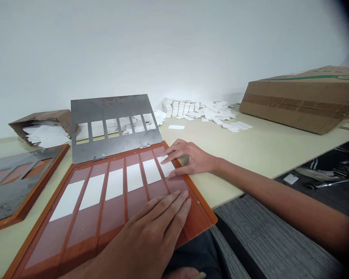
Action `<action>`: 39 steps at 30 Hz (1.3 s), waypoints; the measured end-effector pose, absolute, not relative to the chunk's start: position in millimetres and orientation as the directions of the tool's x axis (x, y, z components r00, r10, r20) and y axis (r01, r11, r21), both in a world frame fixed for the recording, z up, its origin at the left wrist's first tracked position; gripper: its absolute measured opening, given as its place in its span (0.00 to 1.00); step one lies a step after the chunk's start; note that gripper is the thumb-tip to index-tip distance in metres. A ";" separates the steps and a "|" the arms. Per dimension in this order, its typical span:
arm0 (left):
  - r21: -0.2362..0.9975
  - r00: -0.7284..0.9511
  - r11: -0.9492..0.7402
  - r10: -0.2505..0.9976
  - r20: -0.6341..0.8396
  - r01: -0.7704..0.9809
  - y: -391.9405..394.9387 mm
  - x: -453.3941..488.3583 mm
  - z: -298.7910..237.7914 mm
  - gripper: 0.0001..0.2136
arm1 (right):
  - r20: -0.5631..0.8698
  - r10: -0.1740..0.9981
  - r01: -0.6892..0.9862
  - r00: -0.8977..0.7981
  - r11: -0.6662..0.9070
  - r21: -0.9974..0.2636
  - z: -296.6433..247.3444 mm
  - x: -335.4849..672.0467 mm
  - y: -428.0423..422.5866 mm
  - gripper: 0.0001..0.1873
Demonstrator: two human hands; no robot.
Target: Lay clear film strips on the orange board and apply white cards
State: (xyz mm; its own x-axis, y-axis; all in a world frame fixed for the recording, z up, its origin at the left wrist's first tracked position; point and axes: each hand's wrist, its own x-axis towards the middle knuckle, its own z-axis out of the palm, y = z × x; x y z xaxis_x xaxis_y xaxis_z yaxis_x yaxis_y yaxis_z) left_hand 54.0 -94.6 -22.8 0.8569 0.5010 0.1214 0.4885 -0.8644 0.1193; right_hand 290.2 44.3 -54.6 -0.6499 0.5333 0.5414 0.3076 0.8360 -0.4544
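An orange-brown framed tray [202, 205] with long slots divided by thin ribs lies tilted in front of me, its near edge by my lap. White cards [114, 184] lie one per slot across the tray. At the rightmost slot my right hand [192, 157] has its thumb and fingertips at the edges of a white card [167, 167]. Flat on the lower right part of the tray rests my left hand [159, 224], fingers stretched and close together, holding nothing. A grey metal lid [113, 108] with rectangular windows is hinged to the far edge and stands raised.
A second framed tray [11, 201] with a metal cover lies at the left. Behind it, an open cardboard box [65, 122] holds white paper pieces. Stacked and loose white cards [186, 107] are at the back. A large carton [296, 100] sits on the table [218, 155] at right.
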 end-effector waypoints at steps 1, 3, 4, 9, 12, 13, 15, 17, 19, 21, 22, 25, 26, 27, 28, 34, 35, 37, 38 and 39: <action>0.116 0.859 -0.866 0.498 0.119 0.486 -94.1 54.1 -22.6 0.35 | 0.543 0.531 0.307 -0.650 0.838 -0.452 -54.8 290.2 44.5 0.20; 0.109 0.861 -0.868 0.494 0.116 0.484 -93.7 54.3 -22.1 0.35 | 0.543 0.529 0.309 -0.652 0.840 -0.446 -55.1 290.4 44.9 0.21; 0.108 0.862 -0.870 0.493 0.121 0.482 -94.0 54.4 -21.9 0.34 | 0.541 0.530 0.312 -0.653 0.839 -0.445 -55.3 290.5 45.1 0.20; 0.086 0.864 -0.875 0.485 0.138 0.477 -96.9 53.7 -22.2 0.35 | 0.528 0.533 0.309 -0.661 0.834 -0.457 -55.5 291.5 45.7 0.19; 0.088 0.864 -0.874 0.486 0.135 0.478 -96.9 53.4 -22.6 0.35 | 0.527 0.532 0.307 -0.663 0.835 -0.457 -55.2 291.5 45.7 0.18; 0.088 0.864 -0.874 0.485 0.131 0.478 -96.5 53.5 -22.7 0.35 | 0.530 0.529 0.305 -0.662 0.837 -0.455 -55.0 291.4 45.7 0.18; 0.089 0.869 -0.878 0.479 0.125 0.471 -95.7 53.8 -22.7 0.35 | 0.530 0.529 0.305 -0.663 0.838 -0.453 -54.6 291.1 45.5 0.18; 0.097 0.868 -0.877 0.480 0.127 0.471 -95.4 54.3 -22.7 0.35 | 0.524 0.534 0.310 -0.664 0.834 -0.457 -54.1 290.9 45.2 0.18; 0.104 0.865 -0.874 0.486 0.129 0.475 -95.7 54.8 -22.7 0.34 | 0.514 0.540 0.312 -0.666 0.828 -0.465 -53.6 290.7 45.0 0.17; 0.098 0.864 -0.872 0.489 0.124 0.479 -96.3 55.2 -22.3 0.34 | 0.518 0.536 0.304 -0.667 0.830 -0.468 -53.4 290.8 44.9 0.16; 0.095 0.864 -0.873 0.488 0.127 0.479 -96.6 55.1 -22.0 0.34 | 0.520 0.532 0.299 -0.668 0.832 -0.467 -53.5 290.9 45.1 0.16; 0.092 0.862 -0.873 0.487 0.142 0.478 -96.7 53.7 -21.3 0.34 | 0.523 0.527 0.292 -0.669 0.835 -0.467 -54.6 291.4 46.4 0.16; 0.091 0.863 -0.876 0.483 0.151 0.474 -96.4 53.1 -21.2 0.34 | 0.522 0.527 0.292 -0.671 0.834 -0.468 -54.7 291.8 47.0 0.16; 0.092 0.864 -0.878 0.478 0.158 0.469 -95.9 52.6 -21.1 0.34 | 0.517 0.527 0.294 -0.674 0.834 -0.467 -54.5 292.2 47.4 0.17; 0.095 0.865 -0.880 0.474 0.166 0.465 -95.1 52.6 -20.9 0.33 | 0.510 0.526 0.296 -0.681 0.835 -0.464 -53.7 292.6 47.6 0.17; 0.095 0.835 -0.851 0.524 0.165 0.516 -88.5 69.9 -9.9 0.26 | 0.402 0.573 0.389 -0.714 0.803 -0.452 -40.9 297.3 41.6 0.17; 0.098 0.834 -0.847 0.531 0.150 0.522 -87.8 74.6 -5.9 0.26 | 0.394 0.582 0.400 -0.711 0.796 -0.454 -39.2 298.4 40.2 0.19; 0.111 0.833 -0.841 0.540 0.122 0.529 -86.8 82.5 2.0 0.26 | 0.385 0.585 0.402 -0.714 0.792 -0.459 -37.3 300.3 38.2 0.22; 0.118 0.832 -0.839 0.543 0.113 0.532 -86.4 85.0 5.1 0.25 | 0.380 0.587 0.403 -0.715 0.790 -0.463 -37.1 300.8 37.7 0.23; 0.115 0.835 -0.841 0.540 0.110 0.529 -86.0 86.5 7.4 0.24 | 0.376 0.592 0.406 -0.713 0.785 -0.467 -37.3 300.8 37.6 0.23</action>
State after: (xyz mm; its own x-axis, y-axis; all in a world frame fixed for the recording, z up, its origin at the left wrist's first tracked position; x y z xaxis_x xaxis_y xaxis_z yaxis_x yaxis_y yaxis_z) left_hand 86.5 -86.0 7.4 0.8346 0.5399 0.1098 0.5288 -0.8409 0.1155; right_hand 300.8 37.6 -37.3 -0.7129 0.5920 0.3759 0.4060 0.7855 -0.4671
